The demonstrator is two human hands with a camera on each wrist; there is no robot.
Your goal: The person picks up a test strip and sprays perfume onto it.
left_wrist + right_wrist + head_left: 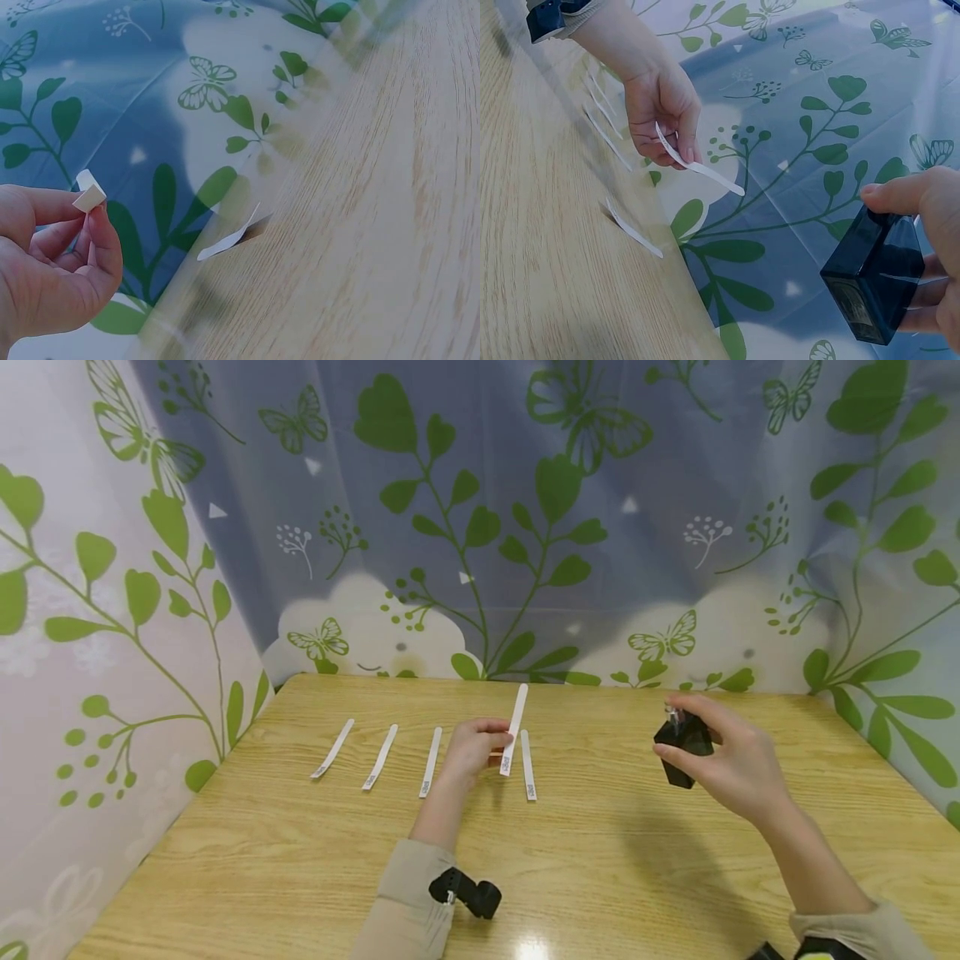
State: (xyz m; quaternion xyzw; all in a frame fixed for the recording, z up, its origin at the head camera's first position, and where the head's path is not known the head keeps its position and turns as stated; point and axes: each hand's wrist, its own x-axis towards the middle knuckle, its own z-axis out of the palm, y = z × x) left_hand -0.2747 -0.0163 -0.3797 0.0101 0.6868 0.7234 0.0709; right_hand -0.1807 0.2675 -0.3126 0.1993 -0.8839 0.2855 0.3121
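Between thumb and fingers, my left hand [467, 752] pinches a white paper test strip [516, 718] with small print at its near end, raised above the table. In the left wrist view the same strip [90, 196] is seen almost end-on. My right hand [742, 762] grips a dark, angular perfume bottle [696, 740] in the air, tilted, with the index finger at its spray top. The bottle [874, 266] appears apart from the strip in the right wrist view. Just right of my left hand, another paper strip [529, 768] lies on the table.
Several more white strips, such as the nearest one [431, 763], lie spaced in a row left of my left hand. The wooden table [540, 868] meets a leaf-and-butterfly patterned curtain [480, 552] at the back. A similar patterned curtain hangs on the left.
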